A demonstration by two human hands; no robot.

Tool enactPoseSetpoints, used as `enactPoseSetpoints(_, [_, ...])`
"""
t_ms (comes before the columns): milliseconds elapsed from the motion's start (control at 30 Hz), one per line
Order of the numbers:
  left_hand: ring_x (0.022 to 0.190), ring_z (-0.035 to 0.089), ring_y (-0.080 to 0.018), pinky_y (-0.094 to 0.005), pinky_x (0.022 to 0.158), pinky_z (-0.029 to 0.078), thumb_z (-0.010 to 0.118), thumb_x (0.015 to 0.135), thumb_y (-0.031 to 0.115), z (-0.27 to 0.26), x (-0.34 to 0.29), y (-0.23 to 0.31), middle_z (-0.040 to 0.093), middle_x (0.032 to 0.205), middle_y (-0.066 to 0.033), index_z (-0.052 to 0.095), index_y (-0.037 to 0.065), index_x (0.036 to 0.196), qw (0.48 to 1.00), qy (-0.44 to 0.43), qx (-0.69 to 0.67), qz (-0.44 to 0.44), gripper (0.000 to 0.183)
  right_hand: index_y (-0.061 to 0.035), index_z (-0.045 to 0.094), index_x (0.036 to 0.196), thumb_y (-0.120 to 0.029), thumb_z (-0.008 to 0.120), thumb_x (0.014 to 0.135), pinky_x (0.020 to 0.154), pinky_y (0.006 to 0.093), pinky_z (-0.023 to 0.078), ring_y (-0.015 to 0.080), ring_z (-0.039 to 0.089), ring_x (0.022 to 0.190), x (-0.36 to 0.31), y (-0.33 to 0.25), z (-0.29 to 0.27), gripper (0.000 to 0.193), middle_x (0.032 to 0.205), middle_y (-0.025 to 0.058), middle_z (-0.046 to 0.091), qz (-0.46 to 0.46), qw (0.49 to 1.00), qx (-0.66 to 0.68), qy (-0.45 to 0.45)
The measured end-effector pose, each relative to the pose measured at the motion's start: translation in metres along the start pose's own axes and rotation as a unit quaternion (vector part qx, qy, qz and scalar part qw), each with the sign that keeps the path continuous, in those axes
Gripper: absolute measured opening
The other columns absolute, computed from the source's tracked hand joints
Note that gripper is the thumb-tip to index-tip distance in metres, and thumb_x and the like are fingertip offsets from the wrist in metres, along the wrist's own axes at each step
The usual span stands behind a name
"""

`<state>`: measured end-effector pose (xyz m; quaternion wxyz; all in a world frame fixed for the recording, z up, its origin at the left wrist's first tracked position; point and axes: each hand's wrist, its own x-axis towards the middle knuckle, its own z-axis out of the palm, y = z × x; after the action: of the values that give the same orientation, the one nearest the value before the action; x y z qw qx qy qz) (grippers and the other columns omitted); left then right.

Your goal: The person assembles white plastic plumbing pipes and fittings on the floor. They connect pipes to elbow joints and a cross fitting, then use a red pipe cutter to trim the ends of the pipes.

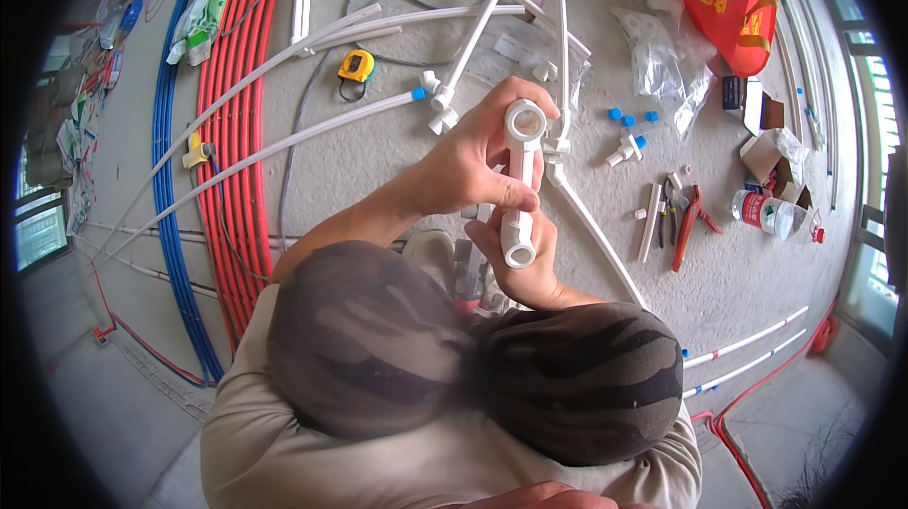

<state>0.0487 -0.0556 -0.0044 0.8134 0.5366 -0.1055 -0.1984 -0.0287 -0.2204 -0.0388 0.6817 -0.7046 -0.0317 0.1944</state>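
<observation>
Both my hands are closed on a short white plastic pipe (522, 166) with a round-mouthed fitting on each end. My left hand (478, 151) wraps the far end, its thumb lying along the pipe. Lower down, my right hand (532, 274) grips the near fitting (519, 242), whose open mouth faces up. The far fitting (525, 121) also shows its opening. Just beyond my left hand lie white pipes with tees and elbows (442, 102). Another jointed pipe (596, 235) runs along the floor to my right. Between my shoes, a grey and red tool (468, 277) is partly hidden.
Red pipes (232, 131) and blue pipes (170, 178) run along the floor at left. A yellow tape measure (357, 67) lies far left. To the right are red-handled pipe cutters (692, 220), pliers (670, 211), a bottle (764, 213), blue caps (629, 118) and a red bag (733, 12).
</observation>
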Motion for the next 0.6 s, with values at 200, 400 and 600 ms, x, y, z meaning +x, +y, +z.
enactPoseSetpoints(200, [0.084,0.064,-0.0180,-0.0324,0.077,0.052,0.074,0.071,-0.015,-0.012,-0.004,0.002,0.064,0.091,-0.0074,0.044,0.013,0.147,0.994,0.059,-0.088,0.020,0.087,-0.0058,0.055,0.118,-0.002,0.081,0.086,0.073,0.0278,0.049,0.0092,0.058,0.088,0.017,0.010,-0.005,0.041,0.100,0.0033,0.059,-0.020,1.000,-0.020,0.010])
enactPoseSetpoints(400, [0.082,0.059,-0.0217,-0.0412,0.084,0.050,0.057,0.066,-0.011,-0.029,-0.012,0.013,0.056,0.088,-0.0064,0.049,0.017,0.146,0.955,0.066,-0.269,0.107,0.085,-0.0041,0.045,0.144,-0.028,0.066,0.103,0.077,0.0346,0.049,0.0208,0.060,0.084,0.020,-0.018,-0.006,0.052,0.115,0.0124,0.064,0.102,0.863,0.473,-0.147])
enactPoseSetpoints(600, [0.076,0.051,-0.0205,-0.0384,0.073,0.046,0.052,0.066,-0.016,-0.014,-0.018,0.005,0.050,0.085,-0.0046,0.047,0.019,0.136,0.958,-0.014,-0.185,0.221,0.079,-0.0026,0.048,0.138,-0.045,0.059,0.107,0.074,0.0295,0.047,0.0181,0.059,0.082,0.014,-0.005,-0.010,0.054,0.112,0.0163,0.066,0.106,0.886,0.411,-0.188])
